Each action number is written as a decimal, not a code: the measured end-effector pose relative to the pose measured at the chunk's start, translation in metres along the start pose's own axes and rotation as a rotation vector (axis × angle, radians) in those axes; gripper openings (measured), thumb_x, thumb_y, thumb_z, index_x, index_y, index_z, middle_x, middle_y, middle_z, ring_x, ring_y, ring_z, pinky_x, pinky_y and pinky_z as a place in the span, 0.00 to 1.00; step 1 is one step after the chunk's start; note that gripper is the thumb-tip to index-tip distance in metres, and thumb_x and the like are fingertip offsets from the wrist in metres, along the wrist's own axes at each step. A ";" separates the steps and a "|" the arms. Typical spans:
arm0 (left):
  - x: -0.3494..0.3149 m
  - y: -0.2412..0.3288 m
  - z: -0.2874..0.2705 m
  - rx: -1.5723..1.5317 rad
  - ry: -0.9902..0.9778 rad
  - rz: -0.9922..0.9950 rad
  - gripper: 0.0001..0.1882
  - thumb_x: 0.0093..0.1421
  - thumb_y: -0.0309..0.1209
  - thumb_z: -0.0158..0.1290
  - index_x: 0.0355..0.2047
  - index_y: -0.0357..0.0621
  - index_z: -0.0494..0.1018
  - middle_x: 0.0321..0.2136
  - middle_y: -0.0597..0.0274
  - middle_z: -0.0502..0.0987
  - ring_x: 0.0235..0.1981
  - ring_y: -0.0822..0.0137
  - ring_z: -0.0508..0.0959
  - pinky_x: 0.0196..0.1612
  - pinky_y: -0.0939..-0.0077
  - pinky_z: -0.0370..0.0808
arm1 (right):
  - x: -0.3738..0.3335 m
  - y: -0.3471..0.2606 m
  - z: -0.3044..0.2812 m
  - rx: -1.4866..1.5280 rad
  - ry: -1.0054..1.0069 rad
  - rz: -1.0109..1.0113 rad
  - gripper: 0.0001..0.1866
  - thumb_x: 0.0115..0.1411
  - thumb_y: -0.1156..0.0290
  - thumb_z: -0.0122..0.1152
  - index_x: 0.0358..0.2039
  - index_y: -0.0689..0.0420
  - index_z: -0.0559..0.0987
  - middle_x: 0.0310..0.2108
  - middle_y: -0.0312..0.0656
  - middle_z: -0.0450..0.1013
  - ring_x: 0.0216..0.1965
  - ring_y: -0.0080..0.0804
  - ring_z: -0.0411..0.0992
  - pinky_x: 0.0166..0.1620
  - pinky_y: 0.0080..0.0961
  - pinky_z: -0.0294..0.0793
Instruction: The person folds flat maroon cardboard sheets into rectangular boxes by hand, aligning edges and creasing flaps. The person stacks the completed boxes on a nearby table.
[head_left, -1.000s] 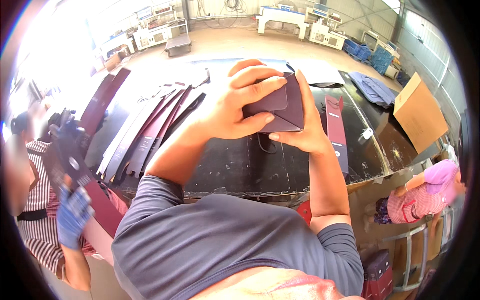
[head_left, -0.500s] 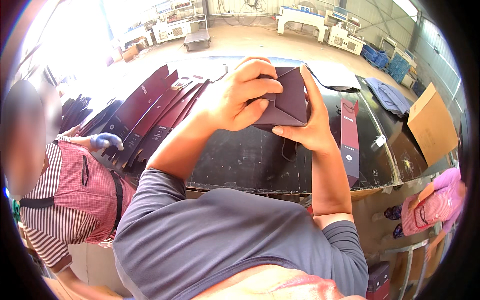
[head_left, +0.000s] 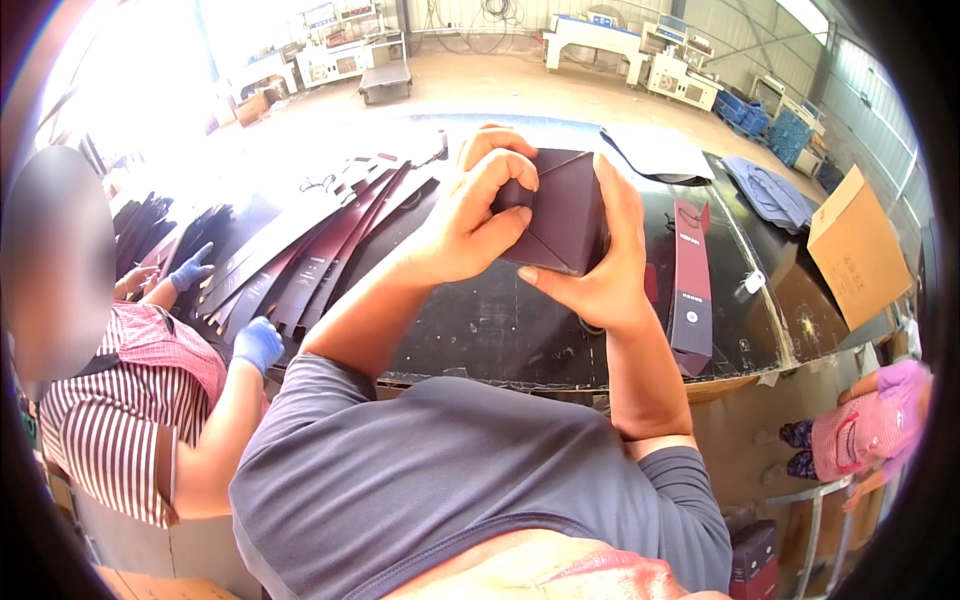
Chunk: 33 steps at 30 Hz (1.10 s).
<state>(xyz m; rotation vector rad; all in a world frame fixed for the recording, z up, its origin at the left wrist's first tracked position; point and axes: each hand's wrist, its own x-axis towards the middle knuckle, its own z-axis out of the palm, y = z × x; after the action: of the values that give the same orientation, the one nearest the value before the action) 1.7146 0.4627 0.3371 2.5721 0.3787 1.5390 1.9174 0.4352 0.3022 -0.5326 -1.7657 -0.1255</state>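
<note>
- Left hand (head_left: 458, 215) has curled in tighter since half a second ago, now pinching a flap (head_left: 515, 198) on the dark box (head_left: 568, 215).
- Right hand (head_left: 615, 265) grips the box's right side, holding it up over the black table (head_left: 480, 340).
- Risk imo: squeeze too hard, flap creases; slack right grip, box twists.
- Cardboard carton (head_left: 860, 250), maroon-and-navy box (head_left: 690, 290): can't see inside either.
</note>
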 end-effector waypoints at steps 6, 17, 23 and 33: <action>-0.008 -0.001 0.011 -0.094 -0.005 -0.144 0.14 0.52 0.20 0.49 0.40 0.41 0.70 0.61 0.45 0.62 0.61 0.47 0.63 0.62 0.55 0.59 | -0.005 -0.011 0.003 -0.201 0.019 -0.001 0.58 0.28 0.62 0.83 0.62 0.60 0.65 0.54 0.54 0.67 0.55 0.55 0.64 0.59 0.50 0.58; -0.019 -0.017 0.048 -0.707 0.246 -0.527 0.38 0.64 0.27 0.55 0.71 0.45 0.52 0.71 0.51 0.52 0.70 0.58 0.56 0.68 0.63 0.54 | -0.018 0.016 -0.008 -0.241 0.003 -0.064 0.59 0.30 0.65 0.83 0.64 0.63 0.63 0.59 0.57 0.63 0.60 0.56 0.60 0.61 0.51 0.59; -0.017 -0.014 0.070 -0.948 0.299 -0.820 0.44 0.51 0.22 0.67 0.66 0.51 0.59 0.63 0.60 0.63 0.62 0.63 0.65 0.64 0.67 0.64 | -0.027 0.034 -0.018 -0.195 -0.021 -0.104 0.53 0.26 0.65 0.82 0.58 0.60 0.70 0.56 0.60 0.63 0.53 0.61 0.63 0.56 0.53 0.59; -0.029 -0.009 0.116 -0.827 0.375 -0.785 0.36 0.55 0.23 0.66 0.61 0.48 0.60 0.54 0.61 0.68 0.57 0.66 0.68 0.59 0.67 0.69 | -0.054 0.091 -0.041 0.041 -0.081 -0.164 0.60 0.34 0.53 0.83 0.64 0.63 0.61 0.60 0.60 0.61 0.58 0.60 0.61 0.60 0.53 0.60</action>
<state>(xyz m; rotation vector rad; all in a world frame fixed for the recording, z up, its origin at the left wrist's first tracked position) 1.8017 0.4665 0.2555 1.2850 0.5447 1.4136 2.0006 0.4856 0.2443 -0.3680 -1.8861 -0.1842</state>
